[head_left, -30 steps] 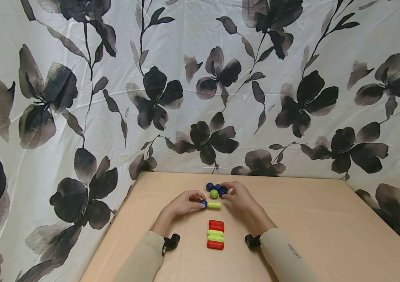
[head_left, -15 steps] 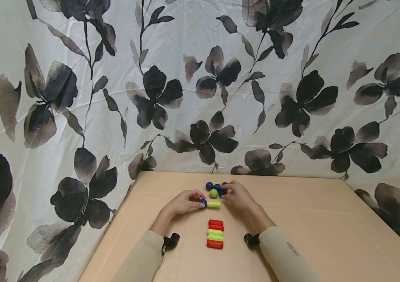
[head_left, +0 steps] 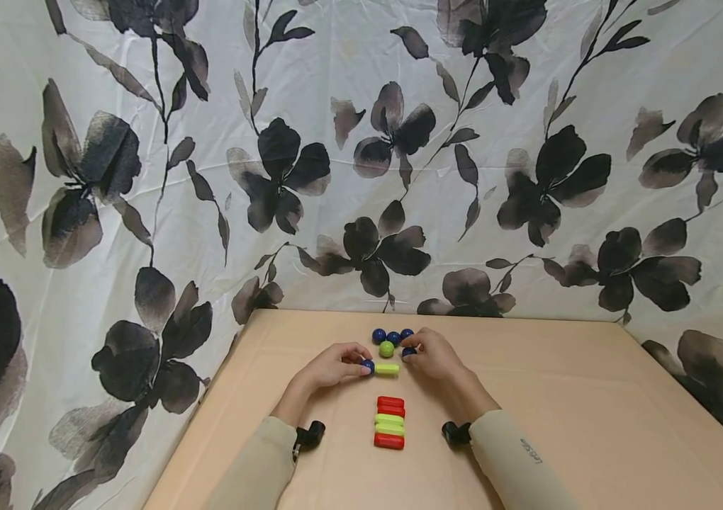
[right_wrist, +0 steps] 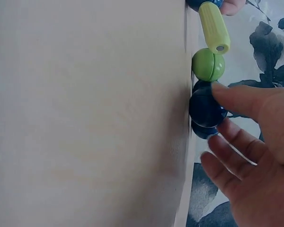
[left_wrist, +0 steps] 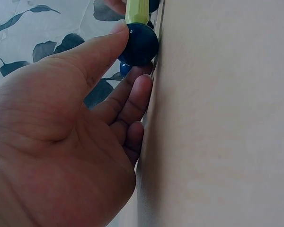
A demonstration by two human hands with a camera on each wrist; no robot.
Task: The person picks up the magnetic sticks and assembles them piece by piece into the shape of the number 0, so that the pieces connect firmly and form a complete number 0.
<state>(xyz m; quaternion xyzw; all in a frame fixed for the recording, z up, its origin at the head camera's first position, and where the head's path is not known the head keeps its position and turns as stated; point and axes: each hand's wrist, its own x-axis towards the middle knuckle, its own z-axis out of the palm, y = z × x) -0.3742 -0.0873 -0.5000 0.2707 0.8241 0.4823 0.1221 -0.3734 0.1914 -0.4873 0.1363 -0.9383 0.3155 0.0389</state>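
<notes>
My left hand [head_left: 334,365] pinches a blue ball [left_wrist: 139,45] between thumb and fingers. A lime-green rod [head_left: 387,370] sticks out from that ball toward the right, and its free end shows a small metal disc in the right wrist view. My right hand [head_left: 433,353] pinches another blue ball [right_wrist: 207,108], to the right of the rod and slightly farther back. Behind the rod lies a green ball [head_left: 386,349], split by a seam. Farther back, a row of blue balls [head_left: 393,338] runs left to right, close to my right fingertips.
Nearer to me on the tan table [head_left: 578,411], red rods [head_left: 390,441] and lime-green rods [head_left: 390,419] lie side by side in a short stack. A floral cloth [head_left: 361,177] hangs behind the table's far edge. Black wrist cameras [head_left: 457,435] sit at both cuffs.
My right hand has drawn its blue ball slightly right, away from the green ball and the back row. The left hand, with its ball and rod, stays in place.
</notes>
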